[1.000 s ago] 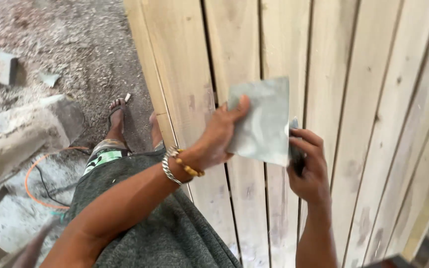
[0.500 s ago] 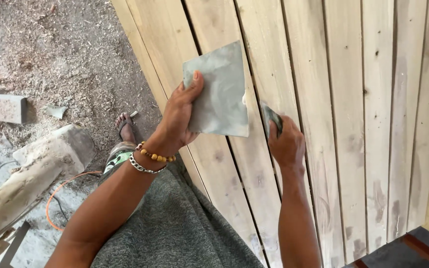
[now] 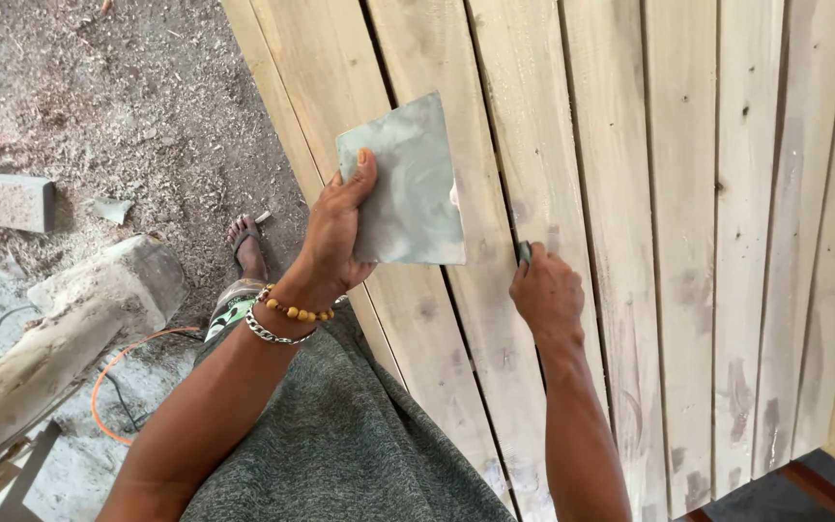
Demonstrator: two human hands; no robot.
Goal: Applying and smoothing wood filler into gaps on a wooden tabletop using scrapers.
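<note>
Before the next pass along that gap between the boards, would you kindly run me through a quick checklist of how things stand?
1. Left hand holds the grey flat plate firmly, thumb on its face: ok.
2. Right hand has the small scraper in its grip: ok.
3. Scraper tip at the gap between the wooden boards: ok, it seems to touch.
4. Filler left on the plate: cannot tell, only smears show.
5. Orange cable away from the sandalled foot: ok.
6. Footing on the sawdust-covered ground: cannot tell.
</note>
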